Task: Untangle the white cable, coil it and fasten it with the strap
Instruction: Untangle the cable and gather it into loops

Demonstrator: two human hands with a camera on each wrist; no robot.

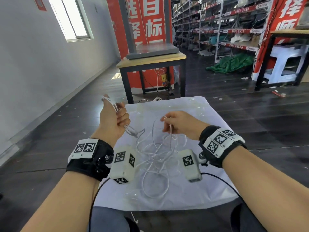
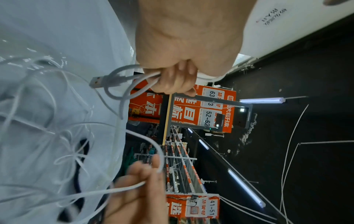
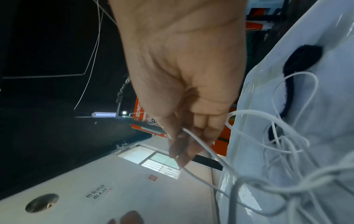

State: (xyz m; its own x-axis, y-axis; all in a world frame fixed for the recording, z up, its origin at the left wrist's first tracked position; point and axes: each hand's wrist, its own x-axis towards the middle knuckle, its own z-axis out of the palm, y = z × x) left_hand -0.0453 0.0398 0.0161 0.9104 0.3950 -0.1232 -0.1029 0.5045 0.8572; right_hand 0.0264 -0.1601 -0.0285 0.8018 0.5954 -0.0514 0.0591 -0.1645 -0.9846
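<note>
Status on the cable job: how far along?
Early. Done: left hand grips a few gathered loops, USB plug hanging out below the fist. In hand: right hand pinches a strand of the white cable, lifting it. Left: most cable is tangled on the white cloth; black strap lies unused.

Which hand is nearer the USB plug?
Left. The left hand grips the cable loops right beside the plug; the right hand pinches a strand farther along.

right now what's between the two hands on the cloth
In the head view, tangled loops of the white cable lie on the white cloth between the left hand and right hand.
</note>
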